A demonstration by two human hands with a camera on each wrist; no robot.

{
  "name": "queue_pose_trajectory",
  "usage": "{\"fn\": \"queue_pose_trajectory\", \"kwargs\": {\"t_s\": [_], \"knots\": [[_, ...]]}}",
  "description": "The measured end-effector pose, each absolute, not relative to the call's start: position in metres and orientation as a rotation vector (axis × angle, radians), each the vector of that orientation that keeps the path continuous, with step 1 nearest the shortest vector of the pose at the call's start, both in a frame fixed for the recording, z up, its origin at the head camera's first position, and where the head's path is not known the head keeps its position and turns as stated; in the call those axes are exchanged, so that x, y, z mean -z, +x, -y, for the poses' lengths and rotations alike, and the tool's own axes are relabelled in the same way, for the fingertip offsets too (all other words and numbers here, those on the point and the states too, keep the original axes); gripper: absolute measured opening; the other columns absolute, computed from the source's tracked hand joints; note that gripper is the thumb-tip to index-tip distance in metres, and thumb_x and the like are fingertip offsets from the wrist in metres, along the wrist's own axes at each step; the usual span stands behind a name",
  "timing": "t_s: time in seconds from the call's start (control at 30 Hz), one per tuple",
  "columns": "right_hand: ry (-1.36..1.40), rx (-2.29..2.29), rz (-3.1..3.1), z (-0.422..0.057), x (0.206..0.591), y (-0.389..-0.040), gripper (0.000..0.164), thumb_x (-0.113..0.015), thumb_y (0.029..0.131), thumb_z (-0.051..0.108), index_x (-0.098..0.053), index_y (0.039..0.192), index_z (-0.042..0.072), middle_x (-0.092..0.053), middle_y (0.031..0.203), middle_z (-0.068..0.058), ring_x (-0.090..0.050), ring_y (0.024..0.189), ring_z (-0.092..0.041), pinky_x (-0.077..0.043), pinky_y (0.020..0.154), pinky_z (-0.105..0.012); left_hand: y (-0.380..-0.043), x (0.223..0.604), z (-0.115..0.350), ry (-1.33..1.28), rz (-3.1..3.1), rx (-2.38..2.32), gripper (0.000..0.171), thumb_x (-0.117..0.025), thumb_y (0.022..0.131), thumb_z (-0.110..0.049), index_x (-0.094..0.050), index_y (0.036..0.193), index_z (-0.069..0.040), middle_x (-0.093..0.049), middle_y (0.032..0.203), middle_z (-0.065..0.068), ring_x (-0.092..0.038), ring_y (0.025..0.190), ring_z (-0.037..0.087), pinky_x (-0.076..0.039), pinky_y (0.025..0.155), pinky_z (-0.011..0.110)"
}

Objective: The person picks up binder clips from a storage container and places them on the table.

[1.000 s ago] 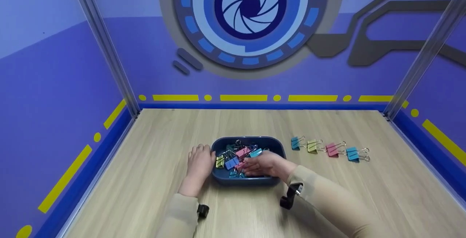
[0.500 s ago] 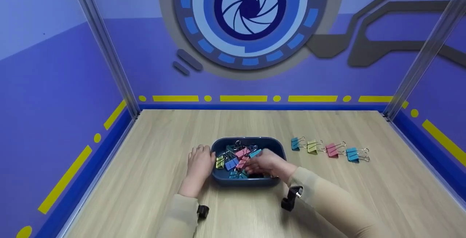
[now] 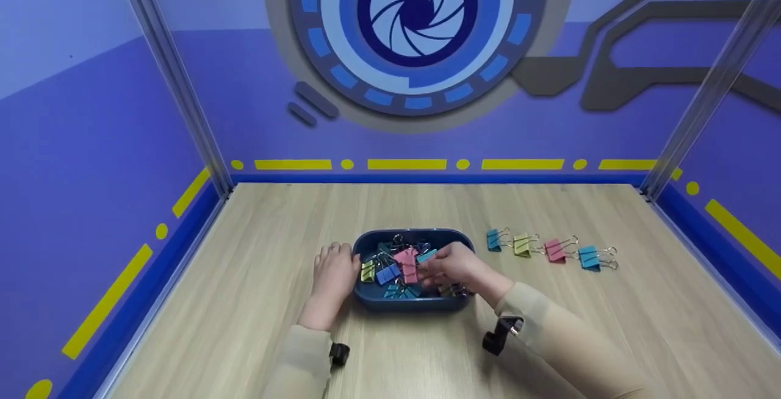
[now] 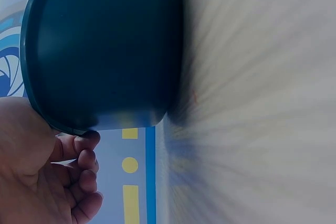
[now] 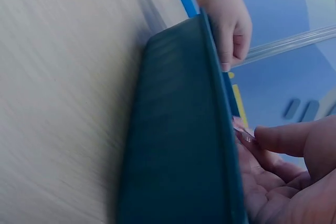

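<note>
A dark blue plastic bin (image 3: 415, 305) holds a jumble of pink, blue, teal and yellow binder clips. My left hand (image 3: 334, 269) grips the bin's left rim; in the left wrist view its fingers (image 4: 86, 182) curl beside the bin wall. Inside the bin, my right hand (image 3: 459, 265) pinches a pink binder clip (image 3: 409, 272) between thumb and finger. In the right wrist view only a bit of that pink clip (image 5: 245, 134) shows above the rim. A light-blue clip (image 3: 427, 256) lies close to the right fingers.
To the right of the bin, a row of binder clips lies on the wooden table (image 3: 274, 222): a blue clip (image 3: 494, 240), a yellow clip (image 3: 523, 246), a pink clip (image 3: 556, 251) and another blue clip (image 3: 590, 258). Printed blue walls stand around the table.
The right hand reached among the clips with spread fingers, then pinched a pink clip and drew up slightly to the right with it. The left hand has stayed at the bin's rim.
</note>
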State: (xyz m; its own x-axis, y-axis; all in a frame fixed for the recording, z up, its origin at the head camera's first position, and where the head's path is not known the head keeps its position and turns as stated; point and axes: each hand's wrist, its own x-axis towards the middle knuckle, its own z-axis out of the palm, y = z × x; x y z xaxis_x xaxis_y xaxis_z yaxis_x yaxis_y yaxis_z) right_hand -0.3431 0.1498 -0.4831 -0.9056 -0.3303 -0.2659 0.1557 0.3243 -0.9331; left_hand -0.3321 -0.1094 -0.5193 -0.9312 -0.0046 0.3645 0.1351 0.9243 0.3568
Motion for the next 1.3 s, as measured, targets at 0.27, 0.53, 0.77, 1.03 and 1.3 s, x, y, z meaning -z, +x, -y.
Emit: {"fn": "queue_pose_trajectory", "kwargs": {"t_s": [0.27,0.53,0.77,1.03,1.3], "knots": [[-0.195,1.741,-2.133,-0.165,0.477,-0.343,0.028,-0.062,0.100,0.007,-0.067,0.114,-0.016,-0.079,0.094,-0.015,-0.075,0.074,-0.010,-0.061,0.076,-0.027,-0.333,0.520,0.109,-0.094,2.719,0.528,0.023,-0.062,0.097,-0.021,-0.066,0.100,0.001,-0.065,0.099,0.019,-0.059,0.100,0.039,-0.045,0.084,0.049],[-0.218,1.851,-2.177,-0.188,0.471,-0.338,0.031,-0.063,0.099,0.007,-0.065,0.119,-0.017,-0.079,0.094,-0.012,-0.076,0.077,-0.011,-0.062,0.080,-0.031,-0.333,0.521,0.110,-0.090,2.734,0.550,0.024,-0.061,0.098,-0.022,-0.065,0.100,0.001,-0.066,0.102,0.020,-0.059,0.101,0.039,-0.045,0.086,0.050],[-0.149,1.994,-2.197,-0.214,0.460,-0.331,0.035,-0.062,0.099,0.007,-0.061,0.123,-0.019,-0.079,0.091,-0.006,-0.076,0.076,-0.010,-0.061,0.078,-0.026,-0.334,0.521,0.110,-0.082,2.738,0.555,0.024,-0.062,0.098,-0.022,-0.066,0.101,0.001,-0.066,0.101,0.020,-0.059,0.101,0.039,-0.044,0.086,0.050],[-0.001,1.994,-2.327,-0.251,0.454,-0.329,0.038,-0.061,0.101,0.014,-0.060,0.126,-0.016,-0.079,0.088,0.000,-0.075,0.078,-0.006,-0.059,0.075,-0.020,-0.334,0.521,0.110,-0.091,2.707,0.559,0.023,-0.062,0.097,-0.022,-0.066,0.100,0.001,-0.065,0.099,0.020,-0.059,0.099,0.039,-0.044,0.085,0.050],[0.073,1.935,-2.365,-0.284,0.459,-0.334,0.044,-0.060,0.102,0.016,-0.056,0.131,-0.018,-0.078,0.089,0.002,-0.075,0.078,-0.004,-0.059,0.075,-0.020,-0.332,0.520,0.110,-0.085,2.746,0.573,0.025,-0.060,0.099,-0.023,-0.066,0.105,0.001,-0.065,0.103,0.019,-0.057,0.103,0.038,-0.043,0.087,0.050]]}}
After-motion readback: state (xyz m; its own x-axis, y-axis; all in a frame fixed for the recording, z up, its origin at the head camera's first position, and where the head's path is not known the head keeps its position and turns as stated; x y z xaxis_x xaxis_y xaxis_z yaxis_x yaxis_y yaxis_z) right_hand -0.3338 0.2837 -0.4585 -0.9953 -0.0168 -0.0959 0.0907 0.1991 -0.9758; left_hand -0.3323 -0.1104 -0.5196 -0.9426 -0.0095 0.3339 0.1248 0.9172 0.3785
